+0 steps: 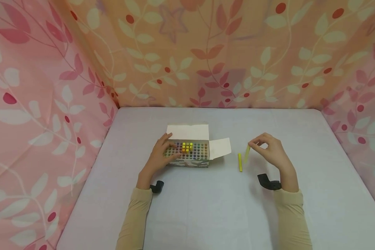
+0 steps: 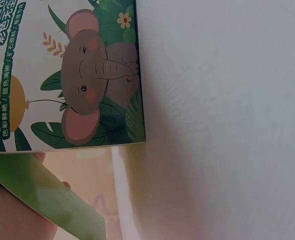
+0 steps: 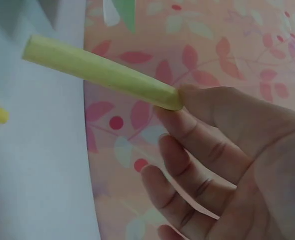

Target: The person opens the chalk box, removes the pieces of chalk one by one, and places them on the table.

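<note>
A pale yellow-green chalk stick [image 3: 102, 75] hangs slanting down from the fingertips of my right hand [image 1: 270, 149], pinched near its upper end between thumb and index finger. The other fingers of that hand are loosely bent. Just left of it, a brighter yellow chalk stick [image 1: 240, 162] lies on the table. My left hand [image 1: 160, 152] rests over the left end of an open chalk box [image 1: 192, 163], fingers spread across its top. Inside stand rows of coloured chalks, with several yellow ones [image 1: 187, 147] sticking up higher. The left wrist view shows the box's printed elephant side [image 2: 87, 75].
The box's white lid [image 1: 188, 132] stands raised at the back, and a side flap [image 1: 220, 148] folds out to the right. A white cloth covers the table [image 1: 206, 208]. Floral curtains [image 1: 187, 52] hang behind and along both sides.
</note>
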Demonstrator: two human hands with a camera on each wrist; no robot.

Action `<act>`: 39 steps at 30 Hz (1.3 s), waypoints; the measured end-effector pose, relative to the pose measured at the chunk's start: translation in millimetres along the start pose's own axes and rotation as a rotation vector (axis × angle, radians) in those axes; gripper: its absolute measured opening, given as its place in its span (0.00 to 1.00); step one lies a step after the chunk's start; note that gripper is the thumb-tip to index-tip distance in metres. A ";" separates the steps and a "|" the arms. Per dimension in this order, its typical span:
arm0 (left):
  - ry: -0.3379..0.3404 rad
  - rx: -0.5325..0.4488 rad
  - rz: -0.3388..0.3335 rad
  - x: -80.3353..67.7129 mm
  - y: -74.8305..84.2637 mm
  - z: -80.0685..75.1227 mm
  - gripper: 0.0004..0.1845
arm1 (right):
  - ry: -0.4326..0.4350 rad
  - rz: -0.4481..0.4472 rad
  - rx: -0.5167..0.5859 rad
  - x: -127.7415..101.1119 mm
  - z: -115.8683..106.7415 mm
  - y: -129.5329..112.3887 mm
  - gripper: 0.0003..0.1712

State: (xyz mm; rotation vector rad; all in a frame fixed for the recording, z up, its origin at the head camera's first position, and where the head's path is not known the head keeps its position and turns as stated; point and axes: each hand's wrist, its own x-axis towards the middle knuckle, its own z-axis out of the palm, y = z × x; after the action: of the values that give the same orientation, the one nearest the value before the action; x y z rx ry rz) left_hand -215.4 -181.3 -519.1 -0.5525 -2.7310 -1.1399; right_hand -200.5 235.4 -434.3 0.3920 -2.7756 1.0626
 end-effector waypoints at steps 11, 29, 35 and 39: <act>0.007 0.010 -0.001 1.4 -2.1 0.0 0.18 | -0.166 0.125 -0.040 2.7 7.0 22.3 0.15; 0.003 0.011 0.010 1.8 -3.2 1.9 0.18 | -0.262 0.202 -0.135 9.0 36.4 46.2 0.17; 0.006 0.012 0.016 1.2 -3.1 1.6 0.18 | -0.259 0.241 -0.147 9.3 44.4 47.0 0.18; 0.007 0.008 0.019 1.6 -3.4 1.4 0.18 | -0.259 0.255 -0.152 9.5 47.1 46.8 0.18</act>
State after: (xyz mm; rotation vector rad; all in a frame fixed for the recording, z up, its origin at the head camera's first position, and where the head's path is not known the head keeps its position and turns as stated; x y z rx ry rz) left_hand -218.1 -182.1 -522.0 -0.5711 -2.7174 -1.1241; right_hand -225.1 235.4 -496.7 0.1700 -3.1807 0.8944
